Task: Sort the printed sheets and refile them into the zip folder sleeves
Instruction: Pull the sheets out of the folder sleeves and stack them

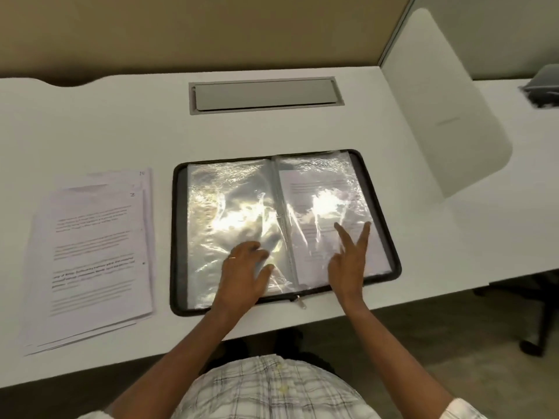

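Zip folder (pixel 178 237) open on the table (pixel 90 122), our left hand (pixel 245 267) relaxed on its left sleeve (pixel 227 201), our right hand (pixel 348 261) straight-fingered on the filed sheet (pixel 317 189), printed sheets (pixel 90 252) stacked beside.

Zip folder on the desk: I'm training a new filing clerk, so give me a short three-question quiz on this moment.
1. Multiple choice: where does the loose stack of printed sheets lie relative to the zip folder?
A. To its left
B. To its right
C. On top of it
2. True or false: the zip folder is zipped shut.
3. Fill in: the right hand, fingers spread, rests on the folder's ____ sleeve, which already holds a printed page.

Key: 1 A; 2 false, it lies open flat; 3 right.
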Demonstrator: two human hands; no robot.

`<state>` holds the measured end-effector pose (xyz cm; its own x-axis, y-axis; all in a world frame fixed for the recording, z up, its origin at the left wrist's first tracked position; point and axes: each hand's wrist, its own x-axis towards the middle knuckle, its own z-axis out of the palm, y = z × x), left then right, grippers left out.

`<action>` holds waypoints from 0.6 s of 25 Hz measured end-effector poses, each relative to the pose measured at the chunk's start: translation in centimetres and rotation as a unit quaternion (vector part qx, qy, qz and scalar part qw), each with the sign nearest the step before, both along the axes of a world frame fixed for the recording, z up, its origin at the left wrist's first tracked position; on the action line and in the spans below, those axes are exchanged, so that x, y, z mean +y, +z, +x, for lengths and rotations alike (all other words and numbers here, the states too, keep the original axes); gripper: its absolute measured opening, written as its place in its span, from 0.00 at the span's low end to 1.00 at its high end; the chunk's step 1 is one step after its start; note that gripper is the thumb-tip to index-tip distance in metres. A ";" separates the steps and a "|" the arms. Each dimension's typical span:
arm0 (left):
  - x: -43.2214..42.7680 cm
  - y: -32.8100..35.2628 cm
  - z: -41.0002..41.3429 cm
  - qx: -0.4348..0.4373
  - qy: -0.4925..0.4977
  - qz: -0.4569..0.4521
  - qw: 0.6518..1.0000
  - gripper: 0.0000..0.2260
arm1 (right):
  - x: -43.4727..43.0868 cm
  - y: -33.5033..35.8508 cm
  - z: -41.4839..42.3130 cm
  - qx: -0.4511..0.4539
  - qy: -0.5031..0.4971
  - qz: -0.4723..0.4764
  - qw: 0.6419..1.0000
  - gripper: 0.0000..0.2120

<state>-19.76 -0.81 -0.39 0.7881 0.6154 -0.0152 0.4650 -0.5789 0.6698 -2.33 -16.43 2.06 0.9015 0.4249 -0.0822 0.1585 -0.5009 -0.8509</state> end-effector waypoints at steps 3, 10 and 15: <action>-1.0 0.9 1.2 -0.006 0.059 -0.038 0.998 0.08 | 0.0 2.7 -0.2 0.116 0.011 0.135 0.984 0.46; 0.0 10.6 4.2 -0.168 0.293 -0.209 0.918 0.33 | 2.0 5.3 -2.1 0.353 0.367 0.080 0.857 0.51; -2.4 15.0 6.3 -0.232 0.127 -0.042 0.964 0.16 | 3.8 4.6 -3.2 0.209 0.565 -0.040 0.797 0.42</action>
<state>-13.44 -3.20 14.62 0.5470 0.8009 0.2435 0.2242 -0.4204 0.8792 -5.52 -12.62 6.63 -0.1661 0.9243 -0.3436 0.2582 -0.2955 -0.9198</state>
